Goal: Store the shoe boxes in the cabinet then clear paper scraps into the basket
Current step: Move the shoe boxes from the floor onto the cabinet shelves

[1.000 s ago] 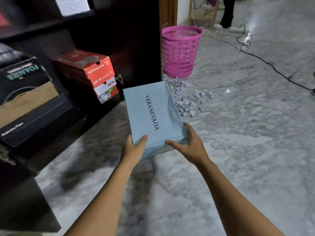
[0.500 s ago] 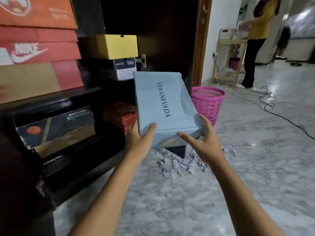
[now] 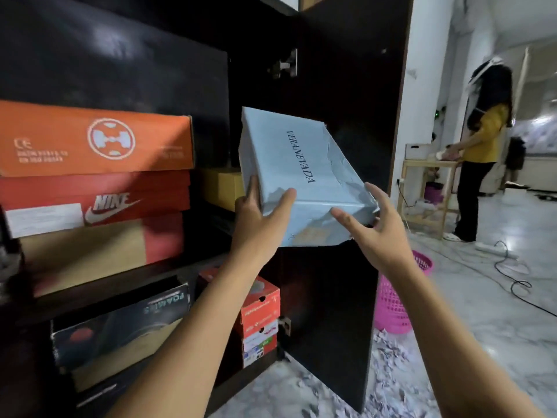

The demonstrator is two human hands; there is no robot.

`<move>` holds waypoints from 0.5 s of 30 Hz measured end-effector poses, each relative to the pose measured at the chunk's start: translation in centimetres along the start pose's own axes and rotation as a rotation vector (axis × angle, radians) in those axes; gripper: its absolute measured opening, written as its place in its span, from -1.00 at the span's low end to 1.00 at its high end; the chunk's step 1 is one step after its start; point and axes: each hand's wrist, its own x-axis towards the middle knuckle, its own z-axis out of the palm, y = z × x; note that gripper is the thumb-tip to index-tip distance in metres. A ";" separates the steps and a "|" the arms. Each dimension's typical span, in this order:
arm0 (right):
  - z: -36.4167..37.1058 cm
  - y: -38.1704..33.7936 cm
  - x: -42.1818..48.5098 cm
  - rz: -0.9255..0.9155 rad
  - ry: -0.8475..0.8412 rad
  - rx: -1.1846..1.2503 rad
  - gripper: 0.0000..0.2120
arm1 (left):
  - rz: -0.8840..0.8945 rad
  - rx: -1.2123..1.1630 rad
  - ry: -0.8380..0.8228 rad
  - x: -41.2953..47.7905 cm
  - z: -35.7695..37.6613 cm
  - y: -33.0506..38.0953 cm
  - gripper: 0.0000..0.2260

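The left hand [image 3: 256, 212] grips a near corner of the blue shoe box [image 3: 289, 164], held tilted at the open cabinet [image 3: 331, 86], not yet on a shelf. The right hand [image 3: 379, 233], fingers spread wide, seems only to steady the other corner. Other boxes [image 3: 96, 140] sit shelved. Paper scraps [image 3: 388, 384] lie on the floor by the basket [image 3: 391, 309], uncleared.

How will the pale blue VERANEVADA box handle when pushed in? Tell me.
Probably light: the pale blue box sits tilted aloft between the left hand and the spread right hand. Likely flimsy: its right edge is crumpled and the near corner torn, so a hard push may buckle it.
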 end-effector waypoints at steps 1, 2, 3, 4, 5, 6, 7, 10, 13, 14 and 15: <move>0.3 -1.0 1.6 -0.013 0.006 -0.016 -0.19 | -0.015 -0.011 0.006 1.4 -0.2 0.7 -0.43; 0.5 -2.0 3.1 -0.021 0.009 -0.029 -0.21 | -0.033 -0.017 -0.001 2.7 -0.5 1.5 -0.39; 0.9 -3.0 4.5 -0.027 0.010 -0.040 -0.23 | -0.054 -0.019 -0.007 3.9 -0.8 2.4 -0.36; 1.2 -3.8 5.8 -0.033 0.011 -0.052 -0.24 | -0.075 -0.028 -0.009 5.0 -1.2 3.2 -0.35; 1.5 -4.6 6.9 -0.035 0.008 -0.062 -0.25 | -0.092 -0.026 -0.006 6.2 -1.7 3.8 -0.35; 1.9 -5.2 7.9 -0.036 -0.001 -0.071 -0.26 | -0.097 -0.021 -0.002 7.1 -2.1 4.4 -0.39; 2.2 -5.8 8.9 -0.036 -0.010 -0.077 -0.27 | -0.099 -0.020 0.003 8.0 -2.5 4.9 -0.46; 3.5 -6.5 11.5 -0.020 -0.021 -0.108 -0.28 | -0.105 -0.046 0.014 10.4 -3.2 5.4 -0.60; 4.9 -6.0 13.6 -0.009 -0.045 -0.151 -0.32 | -0.148 -0.038 0.023 12.6 -3.5 4.5 -0.54; 5.4 -5.7 14.3 -0.008 -0.058 -0.167 -0.33 | -0.169 -0.033 0.032 13.2 -3.5 3.9 -0.50; 5.8 -5.3 15.1 -0.007 -0.071 -0.187 -0.35 | -0.195 -0.025 0.037 13.8 -3.4 3.2 -0.44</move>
